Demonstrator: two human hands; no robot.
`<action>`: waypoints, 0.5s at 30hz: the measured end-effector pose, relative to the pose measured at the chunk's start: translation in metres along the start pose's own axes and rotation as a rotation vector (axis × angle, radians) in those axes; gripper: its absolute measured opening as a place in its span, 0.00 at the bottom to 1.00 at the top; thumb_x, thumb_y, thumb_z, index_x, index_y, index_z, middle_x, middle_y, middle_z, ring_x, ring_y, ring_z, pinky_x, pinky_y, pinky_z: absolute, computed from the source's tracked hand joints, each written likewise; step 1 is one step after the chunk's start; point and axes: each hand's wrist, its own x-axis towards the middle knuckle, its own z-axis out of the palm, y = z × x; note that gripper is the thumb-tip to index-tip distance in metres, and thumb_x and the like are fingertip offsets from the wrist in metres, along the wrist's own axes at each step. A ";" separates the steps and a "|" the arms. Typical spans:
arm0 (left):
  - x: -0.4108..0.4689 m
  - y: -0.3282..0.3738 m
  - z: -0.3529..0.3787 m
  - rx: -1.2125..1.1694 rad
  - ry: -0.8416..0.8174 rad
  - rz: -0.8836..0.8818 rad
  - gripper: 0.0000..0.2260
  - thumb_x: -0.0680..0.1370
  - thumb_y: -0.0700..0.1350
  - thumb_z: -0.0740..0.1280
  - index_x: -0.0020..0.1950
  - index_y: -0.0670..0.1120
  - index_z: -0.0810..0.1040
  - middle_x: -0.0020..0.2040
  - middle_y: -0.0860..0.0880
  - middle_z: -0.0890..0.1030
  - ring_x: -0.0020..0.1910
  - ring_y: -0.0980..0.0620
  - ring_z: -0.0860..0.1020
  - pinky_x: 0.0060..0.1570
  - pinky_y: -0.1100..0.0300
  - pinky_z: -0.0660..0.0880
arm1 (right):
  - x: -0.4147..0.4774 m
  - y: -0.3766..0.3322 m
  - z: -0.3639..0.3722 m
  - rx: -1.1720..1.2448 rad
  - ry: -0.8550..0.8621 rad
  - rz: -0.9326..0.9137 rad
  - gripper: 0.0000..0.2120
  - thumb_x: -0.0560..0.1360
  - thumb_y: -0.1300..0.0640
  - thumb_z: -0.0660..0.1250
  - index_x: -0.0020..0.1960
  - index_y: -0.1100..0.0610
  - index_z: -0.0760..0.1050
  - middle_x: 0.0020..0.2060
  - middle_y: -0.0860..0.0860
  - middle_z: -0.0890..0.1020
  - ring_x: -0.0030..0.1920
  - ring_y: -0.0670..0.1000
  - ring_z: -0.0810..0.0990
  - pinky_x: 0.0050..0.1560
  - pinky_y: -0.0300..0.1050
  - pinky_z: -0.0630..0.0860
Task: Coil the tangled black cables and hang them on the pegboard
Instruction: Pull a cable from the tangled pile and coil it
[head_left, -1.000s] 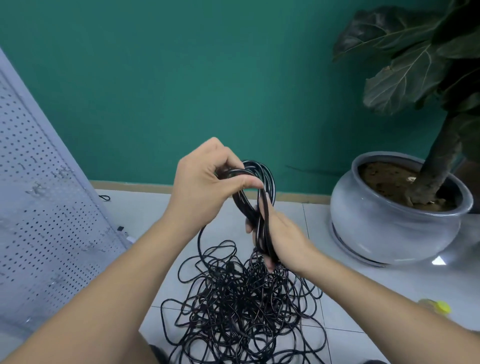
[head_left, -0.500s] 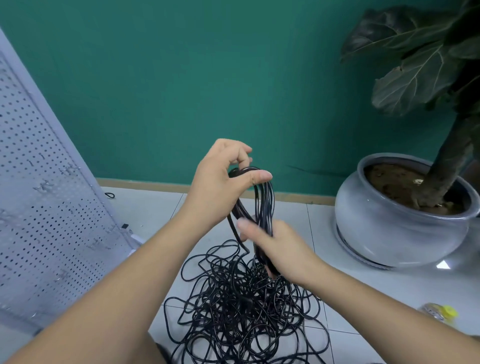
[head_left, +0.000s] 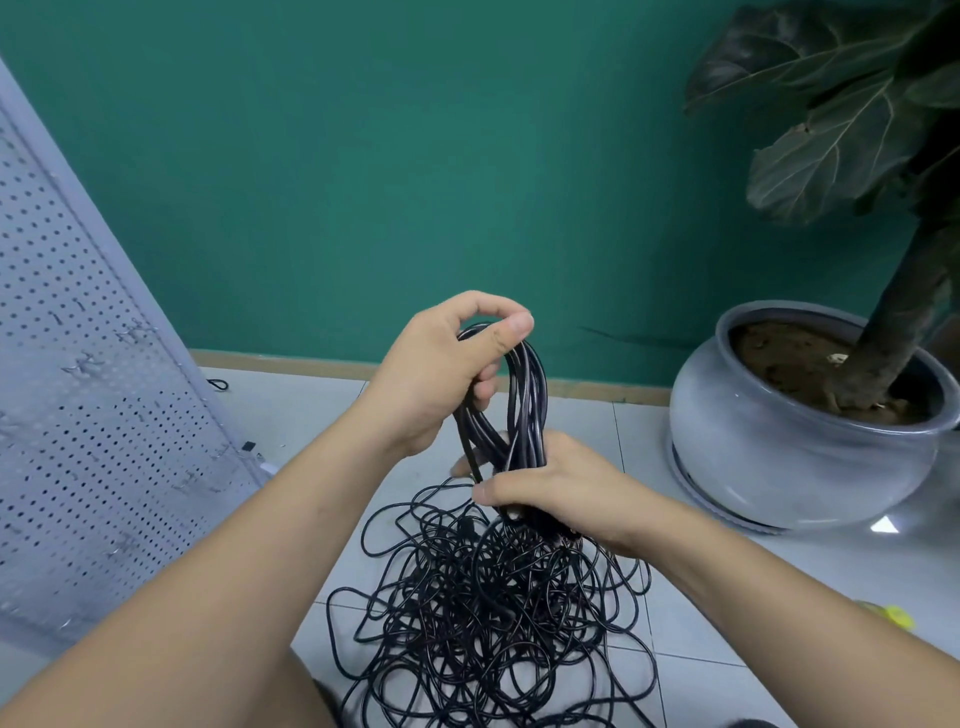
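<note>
**Coil held upright, tangle straight below**

The left hand (head_left: 436, 379) grips the top bend of a small coil (head_left: 527, 400) of black cable, with thumb and fingers closed round the strands. The right hand (head_left: 566, 488) clamps the coil's lower end, fingers wrapped over the bundle. The coil's long axis runs nearly upright between them, left hand above and right hand below. From the right hand the cable drops into the tangle (head_left: 493, 618), which lies on the floor (head_left: 701, 634) directly beneath both hands and is far bigger than the coil. The right hand is nearer to it, so the next loop is probably drawn up from there. The pegboard (head_left: 78, 374) leans at the left, well apart from the coil and on the left hand's side.
</note>
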 end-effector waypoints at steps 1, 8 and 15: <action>0.000 0.001 0.000 -0.021 -0.035 0.004 0.10 0.82 0.51 0.74 0.60 0.48 0.83 0.29 0.52 0.68 0.28 0.50 0.66 0.32 0.59 0.70 | -0.001 -0.002 -0.001 0.020 -0.028 -0.004 0.09 0.73 0.55 0.76 0.54 0.53 0.86 0.43 0.48 0.84 0.42 0.46 0.80 0.44 0.40 0.74; 0.004 0.006 0.003 -0.093 -0.085 0.015 0.11 0.82 0.49 0.74 0.63 0.49 0.83 0.29 0.51 0.65 0.26 0.51 0.61 0.28 0.61 0.61 | 0.001 -0.004 0.011 0.232 -0.116 -0.002 0.05 0.73 0.68 0.69 0.40 0.62 0.81 0.42 0.64 0.85 0.46 0.63 0.88 0.53 0.55 0.85; 0.013 0.004 0.005 -0.055 0.089 0.097 0.13 0.80 0.52 0.76 0.62 0.50 0.83 0.30 0.49 0.71 0.26 0.50 0.67 0.29 0.61 0.67 | 0.008 -0.011 0.016 0.161 0.119 0.034 0.09 0.81 0.63 0.69 0.42 0.59 0.73 0.30 0.58 0.78 0.23 0.53 0.73 0.26 0.41 0.69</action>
